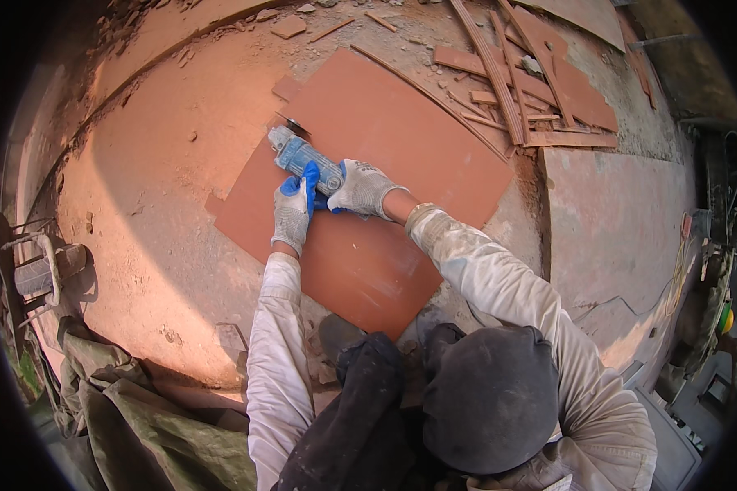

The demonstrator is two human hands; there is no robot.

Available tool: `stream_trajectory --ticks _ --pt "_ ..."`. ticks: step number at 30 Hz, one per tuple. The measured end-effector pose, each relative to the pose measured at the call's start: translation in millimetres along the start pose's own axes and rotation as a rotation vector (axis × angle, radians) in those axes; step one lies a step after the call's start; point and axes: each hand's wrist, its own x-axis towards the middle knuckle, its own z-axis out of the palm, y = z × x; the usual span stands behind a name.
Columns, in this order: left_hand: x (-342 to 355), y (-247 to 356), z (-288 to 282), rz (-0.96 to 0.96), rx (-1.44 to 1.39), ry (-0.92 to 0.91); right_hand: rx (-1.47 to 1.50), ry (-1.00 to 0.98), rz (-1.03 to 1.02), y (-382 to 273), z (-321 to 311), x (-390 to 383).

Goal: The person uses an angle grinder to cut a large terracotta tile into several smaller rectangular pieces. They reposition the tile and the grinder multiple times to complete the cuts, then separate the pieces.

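A blue angle grinder [313, 162] with a silver head is held in both my gloved hands, above the far left edge of a large reddish-brown slab [385, 155]. Its dark disc [298, 127] is at that edge; whether it touches or spins I cannot tell. My left hand [293, 209], in a grey glove with blue fingers, is closed on the near side of the grinder's body. From the right, my right hand [362, 190] wraps around its rear part in a matching glove. Part of the tool's rear is hidden by the gloves.
Broken reddish strips and offcuts [524, 82] are piled at the far right, with rubble [303, 10] along the back. A pale slab [610, 213] lies to the right. At the left are a metal-framed object [45, 270] and a crumpled green tarp [164, 417].
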Motion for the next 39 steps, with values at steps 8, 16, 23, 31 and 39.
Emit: stream_trajectory --ticks 8,16,23,31,39 --pt "-5.9 -0.3 1.7 0.022 0.123 0.006 0.016 -0.013 0.032 2.8 -1.3 -7.7" --pt "-18.1 2.8 9.5 0.052 0.112 0.010 0.027 -0.008 0.016 8.6 -1.8 -15.5" --pt "-21.0 -3.1 9.2 -0.016 0.094 -0.018 0.001 0.004 0.020 13.5 -0.3 -18.6" --pt "-6.2 -30.5 5.5 0.029 0.108 -0.021 -0.014 -0.012 0.017 14.9 -2.3 -26.5" --pt "-26.5 -11.5 15.3 -0.057 0.017 -0.085 -0.066 0.017 -0.005 22.0 -0.8 -31.7"
